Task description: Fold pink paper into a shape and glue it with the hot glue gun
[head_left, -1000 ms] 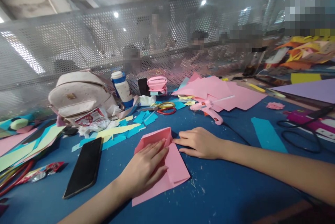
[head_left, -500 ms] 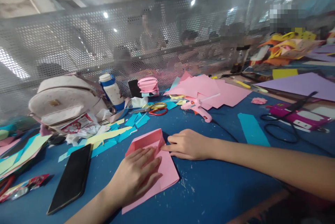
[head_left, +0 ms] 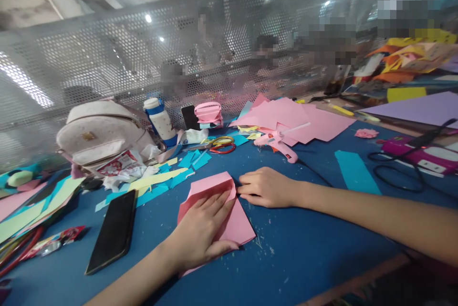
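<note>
A folded pink paper piece, shaped like a flat pocket, lies on the blue table, its far end raised into an opening. My left hand rests flat on it, fingers stretched together into the opening and thumb spread to the right. Beside the raised right corner lies my right hand, low on the table, fingers extended left and slightly bent, tips at the paper's edge. A pink glue gun with a clear stick rests beyond my right hand. Left of the paper is a black phone.
Pink sheets are stacked at the back. Scissors lie among blue and yellow scraps. A backpack and bottle stand back left. A blue strip and magenta power strip lie right, with black cable around.
My left hand has slid farther into the paper's opening, and its thumb has spread. The paper's far edge has lifted more. My right hand stays at the corner; the view has shifted slightly.
</note>
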`<act>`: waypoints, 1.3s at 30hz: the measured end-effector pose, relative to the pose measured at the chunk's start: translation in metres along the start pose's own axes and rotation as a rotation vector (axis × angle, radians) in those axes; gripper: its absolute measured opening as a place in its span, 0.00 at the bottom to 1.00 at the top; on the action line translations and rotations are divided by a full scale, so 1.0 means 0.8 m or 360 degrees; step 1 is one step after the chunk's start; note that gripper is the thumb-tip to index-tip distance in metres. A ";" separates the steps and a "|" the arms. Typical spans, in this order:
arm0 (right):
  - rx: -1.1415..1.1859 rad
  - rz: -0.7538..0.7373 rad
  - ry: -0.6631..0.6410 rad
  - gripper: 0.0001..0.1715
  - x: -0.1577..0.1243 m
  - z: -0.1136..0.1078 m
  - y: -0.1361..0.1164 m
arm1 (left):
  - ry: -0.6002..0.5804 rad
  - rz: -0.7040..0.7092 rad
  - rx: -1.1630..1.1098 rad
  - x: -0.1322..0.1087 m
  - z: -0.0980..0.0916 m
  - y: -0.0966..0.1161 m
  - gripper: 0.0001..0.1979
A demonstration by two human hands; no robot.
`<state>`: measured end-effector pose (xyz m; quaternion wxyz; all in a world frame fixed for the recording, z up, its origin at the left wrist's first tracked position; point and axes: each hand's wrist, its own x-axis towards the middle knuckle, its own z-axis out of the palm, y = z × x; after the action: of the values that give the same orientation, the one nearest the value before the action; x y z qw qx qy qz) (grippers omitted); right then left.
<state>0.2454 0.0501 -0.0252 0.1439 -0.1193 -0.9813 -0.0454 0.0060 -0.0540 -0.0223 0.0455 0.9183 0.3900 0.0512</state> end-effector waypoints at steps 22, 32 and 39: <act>-0.0130 -0.0201 0.0115 0.19 -0.003 -0.001 -0.015 | 0.0054 0.0191 -0.0111 -0.013 -0.017 -0.022 0.39; -0.0439 0.0353 -0.0164 0.18 0.012 0.002 -0.067 | 0.0098 0.0183 -0.0103 -0.014 -0.021 -0.011 0.30; -0.0477 0.0318 -0.0215 0.16 0.022 0.005 -0.063 | 0.0132 0.0216 -0.0056 -0.012 -0.022 -0.009 0.24</act>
<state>0.2151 0.0060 -0.0269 0.0620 -0.2391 -0.9542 -0.1686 -0.0083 -0.0549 -0.0066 0.0418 0.9388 0.3274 0.0990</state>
